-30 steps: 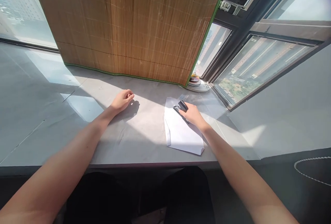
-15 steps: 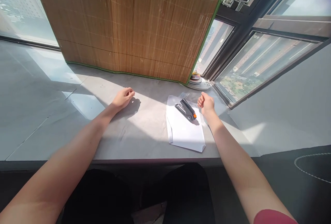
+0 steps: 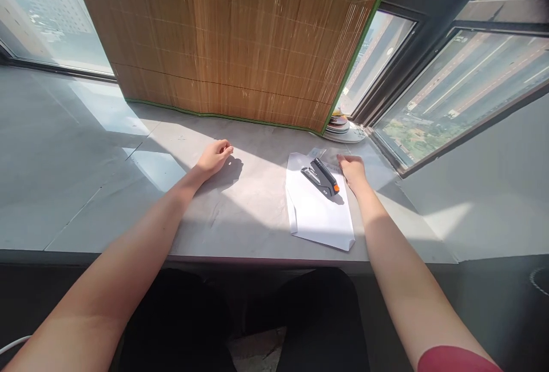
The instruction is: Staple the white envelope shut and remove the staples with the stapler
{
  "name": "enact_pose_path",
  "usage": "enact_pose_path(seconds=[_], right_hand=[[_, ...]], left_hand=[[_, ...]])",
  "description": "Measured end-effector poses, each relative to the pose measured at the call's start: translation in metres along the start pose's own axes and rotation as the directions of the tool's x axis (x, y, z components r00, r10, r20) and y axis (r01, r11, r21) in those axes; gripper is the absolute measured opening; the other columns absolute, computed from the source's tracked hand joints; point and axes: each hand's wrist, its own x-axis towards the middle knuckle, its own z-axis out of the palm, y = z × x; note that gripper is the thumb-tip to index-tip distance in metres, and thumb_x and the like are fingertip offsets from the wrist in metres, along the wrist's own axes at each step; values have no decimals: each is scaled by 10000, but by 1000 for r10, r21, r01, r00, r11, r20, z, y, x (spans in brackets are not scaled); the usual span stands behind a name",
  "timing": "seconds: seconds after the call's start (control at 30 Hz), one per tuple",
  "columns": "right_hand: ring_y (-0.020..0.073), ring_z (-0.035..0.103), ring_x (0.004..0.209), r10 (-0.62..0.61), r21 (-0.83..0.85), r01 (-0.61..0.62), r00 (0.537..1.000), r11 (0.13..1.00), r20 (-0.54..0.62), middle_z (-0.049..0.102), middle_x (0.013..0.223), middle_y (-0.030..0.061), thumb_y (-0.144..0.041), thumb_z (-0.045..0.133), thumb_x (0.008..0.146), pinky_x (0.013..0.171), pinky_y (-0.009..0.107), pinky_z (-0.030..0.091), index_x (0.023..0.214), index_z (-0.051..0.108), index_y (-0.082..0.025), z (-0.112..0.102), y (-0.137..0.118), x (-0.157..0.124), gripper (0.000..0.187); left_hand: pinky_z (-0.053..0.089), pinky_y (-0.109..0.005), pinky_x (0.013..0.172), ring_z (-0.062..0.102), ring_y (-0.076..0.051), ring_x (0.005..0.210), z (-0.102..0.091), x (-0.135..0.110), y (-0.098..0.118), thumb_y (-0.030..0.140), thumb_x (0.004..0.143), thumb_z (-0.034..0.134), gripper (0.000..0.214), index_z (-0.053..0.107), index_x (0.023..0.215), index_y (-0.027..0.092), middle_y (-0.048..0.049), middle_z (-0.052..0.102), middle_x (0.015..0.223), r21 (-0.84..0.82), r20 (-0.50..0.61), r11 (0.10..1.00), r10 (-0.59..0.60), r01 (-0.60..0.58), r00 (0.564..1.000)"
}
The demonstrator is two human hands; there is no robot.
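A black stapler with an orange tip (image 3: 321, 177) lies on a stack of white paper (image 3: 319, 212) on the grey ledge (image 3: 240, 212). My right hand (image 3: 352, 169) rests palm down just right of the stapler, fingers flat on the paper's upper right corner and a small clear packet (image 3: 318, 153) area. My left hand (image 3: 214, 157) rests on the ledge well to the left of the paper, fingers loosely curled, holding nothing that I can see.
A bamboo blind (image 3: 240, 40) hangs down to the ledge behind the hands. A stack of small plates (image 3: 341, 129) sits at the back right by the window frame (image 3: 429, 74). My dark-clothed lap (image 3: 240, 320) is below the ledge's front edge.
My right hand let go of the stapler, lifted as a fist to its right, then came down flat on the paper corner. The left hand barely moved.
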Motion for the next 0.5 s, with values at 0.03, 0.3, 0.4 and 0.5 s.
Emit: enact_pose_path(seconds=[0.03,0.3,0.4,0.5], right_hand=[[151,388,605,34,-9,-34,999,999,-9,360,574,-46,-670,690,863,548,294,383,643,519,-249,0,1,1,505],[182,411,628,29,-295,-23,999,955,16,435,538,-6,-422,648,936,654,344,374,589,545,-238,1,-2,2,405],[220,471,657,-96,-446,77,995,892,-19,500,562,45,-394,596,969,714,376,391,598,542,-245,5,-7,-1,403],[267,594,778,-262,-457,235,965,858,4,662,751,115,-424,558,992,779,385,440,722,622,-230,12,-10,-1,340]], left_hand=[[384,-312,676,487,-172,681,0,0,0,289,1005,543,219,621,817,207,8,547,715,0,0,1000,1,-1,1000],[391,-316,698,512,-182,721,1,1,-2,273,1006,546,214,612,813,209,0,576,729,25,-17,1000,8,-7,1000],[391,-318,709,507,-179,730,1,-1,1,248,989,553,237,558,755,214,0,569,737,38,-17,998,45,-44,999],[388,-322,711,514,-182,745,1,-2,2,230,969,562,254,531,717,217,-4,560,741,51,-23,997,59,-58,998]])
